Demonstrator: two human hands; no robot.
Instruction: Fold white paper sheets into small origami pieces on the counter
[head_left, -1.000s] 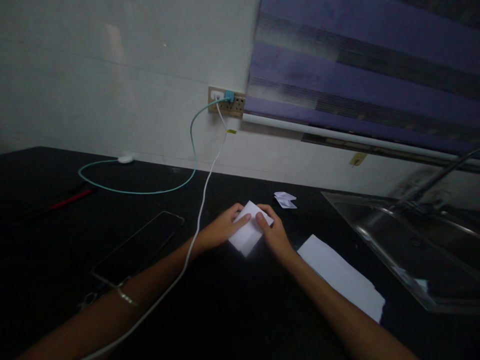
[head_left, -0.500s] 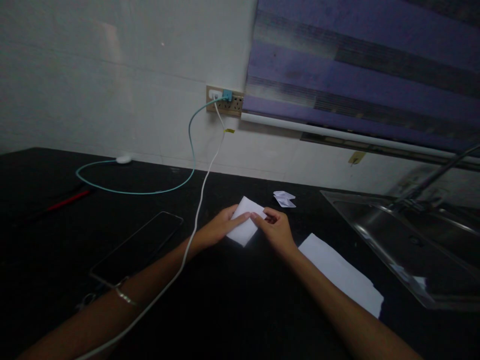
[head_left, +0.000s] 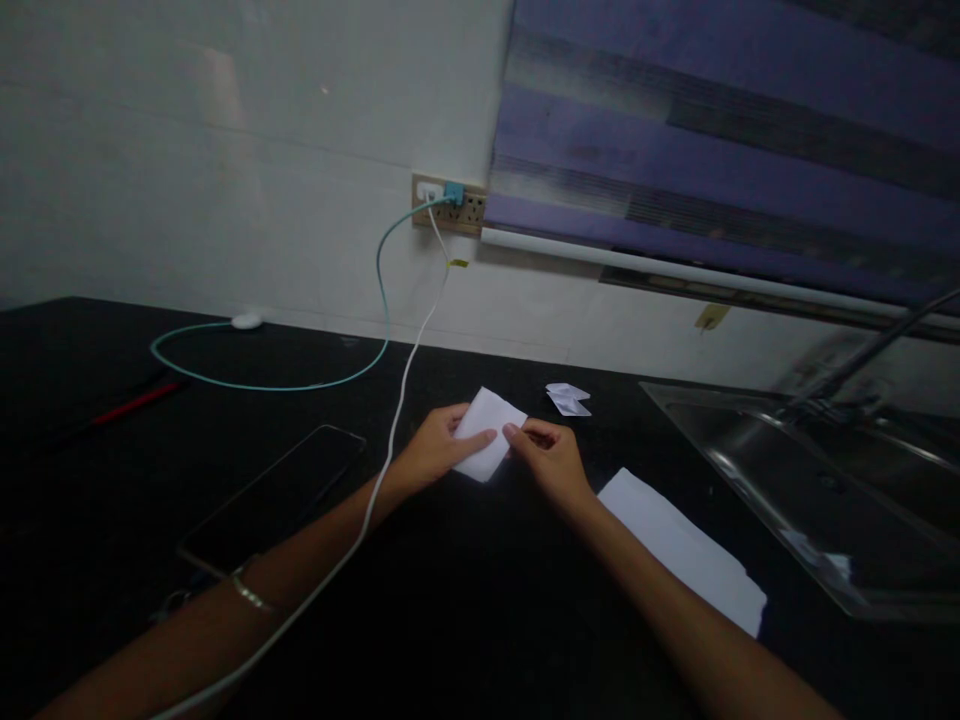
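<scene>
A small folded sheet of white paper [head_left: 491,412] is held up between my hands over the dark countertop. My left hand [head_left: 444,440] grips its left side, thumb flat across the front and fingers behind. At the right corner, my right hand [head_left: 551,455] pinches the paper between thumb and fingers; those fingers are partly hidden. Beyond my right hand lies a small folded paper piece [head_left: 568,398] with pointed ends. A larger white sheet [head_left: 679,545] with an uneven edge rests beside my right forearm.
A white cable [head_left: 406,380] runs from the wall socket [head_left: 471,212] across my left forearm. A phone [head_left: 274,495] lies at the left, near a teal cable [head_left: 300,387] and a red, stick-like object [head_left: 135,402]. The metal sink [head_left: 739,470] is at the right.
The folded paper has shifted slightly left and up in my hands. My right thumb has moved a little toward the paper's right edge, and my left fingers have drawn back slightly.
</scene>
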